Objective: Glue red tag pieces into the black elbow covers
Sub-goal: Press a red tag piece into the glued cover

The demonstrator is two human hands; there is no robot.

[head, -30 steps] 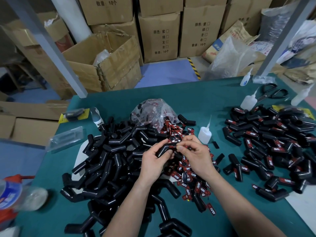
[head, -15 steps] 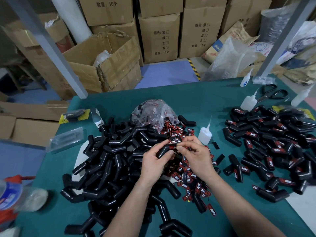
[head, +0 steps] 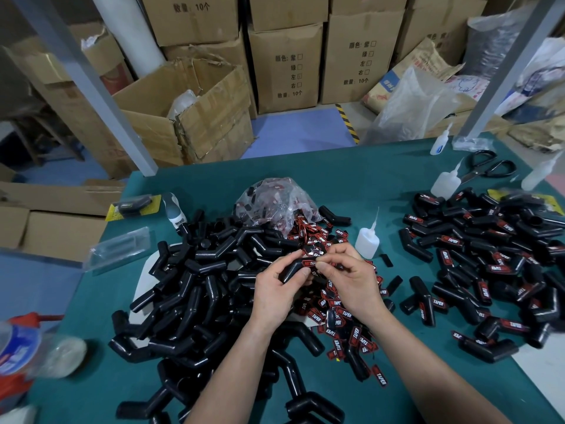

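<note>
Green table (head: 336, 179), cardboard boxes (head: 287, 65) stacked behind; both hands meet over the middle.

Left hand (head: 275, 289) curls round one black elbow cover (head: 292, 269), thumb lying along its lower leg. Right hand (head: 351, 280) pinches a red tag (head: 309, 263) with its fingertips against the cover's upper leg, right at the bend. Directly under the grip: heap of loose tags (head: 339, 316). Left of the grip: pile of bare covers (head: 195, 289). Well apart to its right: pile of tagged covers (head: 489, 264). Just beyond the right hand: glue bottle (head: 367, 241), upright, nozzle up. Beyond the grip: clear plastic bag (head: 269, 200) with more tags inside. Scissors (head: 489, 168) far off to the right.
</note>
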